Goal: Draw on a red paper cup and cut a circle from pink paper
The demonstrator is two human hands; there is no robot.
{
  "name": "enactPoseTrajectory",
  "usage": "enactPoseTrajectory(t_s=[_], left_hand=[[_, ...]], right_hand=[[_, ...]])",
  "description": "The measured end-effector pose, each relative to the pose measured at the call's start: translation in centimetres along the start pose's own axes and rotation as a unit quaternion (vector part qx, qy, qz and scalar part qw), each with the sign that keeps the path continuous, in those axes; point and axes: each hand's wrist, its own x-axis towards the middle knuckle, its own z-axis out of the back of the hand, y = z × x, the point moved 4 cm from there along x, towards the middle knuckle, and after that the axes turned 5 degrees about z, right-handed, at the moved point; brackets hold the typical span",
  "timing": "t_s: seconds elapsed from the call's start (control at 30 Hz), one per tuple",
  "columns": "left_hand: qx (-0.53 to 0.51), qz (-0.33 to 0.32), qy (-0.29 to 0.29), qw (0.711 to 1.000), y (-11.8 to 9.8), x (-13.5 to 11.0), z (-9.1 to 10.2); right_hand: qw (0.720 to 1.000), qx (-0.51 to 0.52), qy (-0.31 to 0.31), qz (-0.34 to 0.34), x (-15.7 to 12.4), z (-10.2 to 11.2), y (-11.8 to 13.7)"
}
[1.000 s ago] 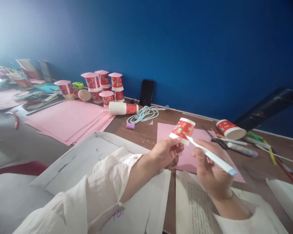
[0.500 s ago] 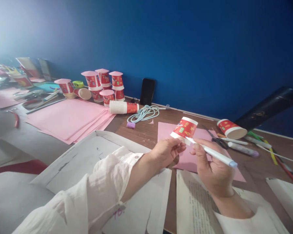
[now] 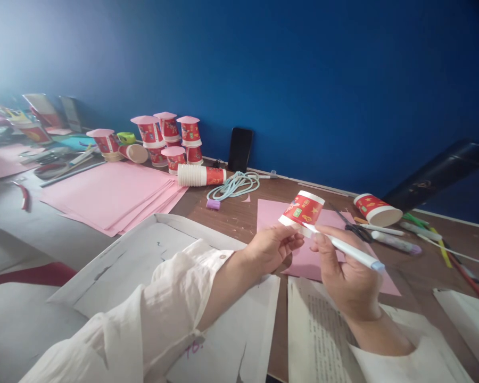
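Note:
Between the fingers of my left hand (image 3: 272, 249) is a red and white paper cup (image 3: 302, 208), held upside down by its rim. My right hand (image 3: 345, 274) grips a white marker pen (image 3: 353, 251) with a pale blue end, its tip against the lower edge of the cup. Under both hands lies a sheet of pink paper (image 3: 269, 213). Scissors (image 3: 359, 230) with dark handles rest on that sheet's right side, and a printed booklet (image 3: 317, 330) lies below my right hand.
Pink-topped paper cups (image 3: 147, 133) stand by the blue wall, near a nested cup stack (image 3: 193, 175), a light blue cord (image 3: 235, 185) and a phone (image 3: 240, 149). Pink sheets (image 3: 112, 194) lie left. Another cup (image 3: 377, 210) lies on its side at right, beside several pens (image 3: 397, 244).
The rear end of the marker has shifted slightly left, with its tip still at the cup's lower edge. Both hands otherwise keep nearly the same pose.

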Motion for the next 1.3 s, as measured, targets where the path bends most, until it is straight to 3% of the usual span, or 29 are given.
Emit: enactPoseTrajectory(t_s=[1.3], left_hand=[[-0.005,0.006,-0.001,1.000,0.00,-0.06,0.01]], right_hand=[[1.000,-0.009,0.004,-0.016,-0.11,0.13,-0.22]])
